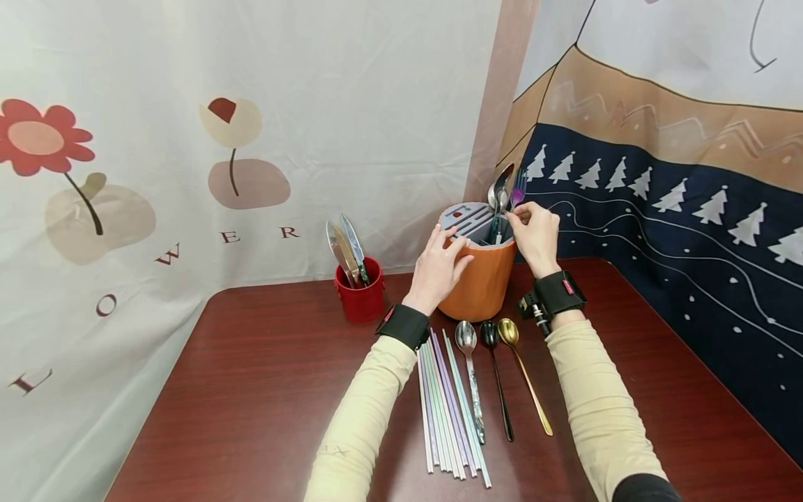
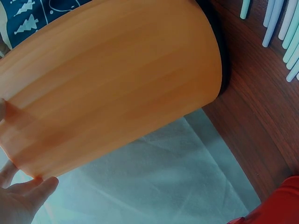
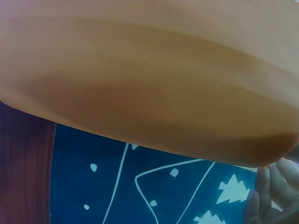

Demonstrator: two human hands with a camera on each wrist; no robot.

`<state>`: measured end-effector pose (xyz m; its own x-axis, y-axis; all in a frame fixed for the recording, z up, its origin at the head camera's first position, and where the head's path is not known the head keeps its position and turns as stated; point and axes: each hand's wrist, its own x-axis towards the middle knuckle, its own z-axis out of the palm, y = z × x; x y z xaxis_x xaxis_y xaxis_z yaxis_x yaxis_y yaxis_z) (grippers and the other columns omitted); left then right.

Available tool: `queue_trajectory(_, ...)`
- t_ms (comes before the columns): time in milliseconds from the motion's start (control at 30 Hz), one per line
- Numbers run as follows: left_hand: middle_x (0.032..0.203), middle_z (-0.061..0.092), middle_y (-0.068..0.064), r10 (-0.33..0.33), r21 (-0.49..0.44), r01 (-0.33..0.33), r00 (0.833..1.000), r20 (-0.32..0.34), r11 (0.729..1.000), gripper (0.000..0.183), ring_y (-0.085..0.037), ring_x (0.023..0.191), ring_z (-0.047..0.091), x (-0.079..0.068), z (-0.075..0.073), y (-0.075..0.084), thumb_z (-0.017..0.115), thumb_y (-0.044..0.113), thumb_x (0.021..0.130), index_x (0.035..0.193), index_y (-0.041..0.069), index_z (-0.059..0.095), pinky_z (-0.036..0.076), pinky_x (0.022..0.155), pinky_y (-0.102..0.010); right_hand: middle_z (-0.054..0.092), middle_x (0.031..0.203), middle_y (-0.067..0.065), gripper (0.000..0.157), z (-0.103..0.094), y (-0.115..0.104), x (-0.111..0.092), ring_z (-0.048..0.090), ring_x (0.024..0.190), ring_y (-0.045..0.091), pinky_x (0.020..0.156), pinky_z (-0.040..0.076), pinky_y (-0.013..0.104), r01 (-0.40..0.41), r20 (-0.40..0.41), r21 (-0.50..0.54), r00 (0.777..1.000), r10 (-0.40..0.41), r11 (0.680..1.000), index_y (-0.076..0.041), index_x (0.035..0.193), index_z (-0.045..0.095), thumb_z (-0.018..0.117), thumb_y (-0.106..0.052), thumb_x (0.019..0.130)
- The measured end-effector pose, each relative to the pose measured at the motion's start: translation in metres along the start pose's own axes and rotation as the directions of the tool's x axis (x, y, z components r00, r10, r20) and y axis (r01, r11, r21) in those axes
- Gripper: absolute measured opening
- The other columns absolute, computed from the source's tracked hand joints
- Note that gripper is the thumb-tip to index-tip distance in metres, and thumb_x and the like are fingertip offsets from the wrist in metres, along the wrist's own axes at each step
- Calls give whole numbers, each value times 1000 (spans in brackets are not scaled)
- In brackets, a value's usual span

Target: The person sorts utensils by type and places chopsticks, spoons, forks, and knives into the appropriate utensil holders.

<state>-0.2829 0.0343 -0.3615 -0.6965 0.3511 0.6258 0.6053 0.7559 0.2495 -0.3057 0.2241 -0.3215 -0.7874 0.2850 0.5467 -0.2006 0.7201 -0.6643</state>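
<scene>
A round orange cutlery holder (image 1: 477,279) with a grey slotted top (image 1: 467,217) stands upright on the table. My left hand (image 1: 438,268) touches its near left rim, fingers spread; fingertips (image 2: 44,189) also show at the rim in the left wrist view. My right hand (image 1: 536,233) is at the right rim, thumb and forefinger close together beside the upright cutlery. Whether they pinch a handle or the rim is hidden. Several spoons (image 1: 502,181) and a purple fork (image 1: 518,188) stick up from the holder's right compartment.
In front of the holder lie several pastel chopsticks (image 1: 448,411), a silver spoon (image 1: 467,341), a black spoon (image 1: 491,338) and a gold spoon (image 1: 509,333). Left of it stands a red cup (image 1: 360,300) with knives (image 1: 346,247). Printed cloths (image 1: 376,104) hang behind and at right.
</scene>
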Motion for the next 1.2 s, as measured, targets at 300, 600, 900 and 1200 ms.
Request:
queue_trajectory(300,136,54,-12,8,-6,-8,1000,-11,1000,24,-35,137,41,0,1,-1,60,34,92,109,18,63,52,94,-39,70,93,22,20,1,4,-4,64,82,31,68,39,22,11,-8,20,1000,-11,1000,4,100,68,61,-12,90)
queue_trajectory(600,136,54,-11,9,-8,-9,1000,-15,1000,24,-35,137,40,0,2,-2,60,34,92,109,18,64,51,96,-39,70,89,20,19,-9,7,-22,60,76,25,62,35,13,68,-57,41,996,-65,997,3,98,68,63,-14,89)
queue_trajectory(900,136,54,-11,10,-3,-10,1000,-18,1000,24,-35,137,41,0,3,-2,60,34,92,109,17,64,51,97,-39,67,88,19,18,-24,22,-58,54,71,11,63,35,13,106,-21,22,994,-105,994,2,97,67,63,-14,90)
queue_trajectory(1200,136,54,-12,6,-6,-6,1000,-17,1000,24,-35,137,41,0,3,-2,60,34,92,109,17,64,51,97,-40,67,90,17,20,-32,48,-100,59,74,25,61,40,21,62,173,-67,984,-50,996,0,99,63,62,-19,91)
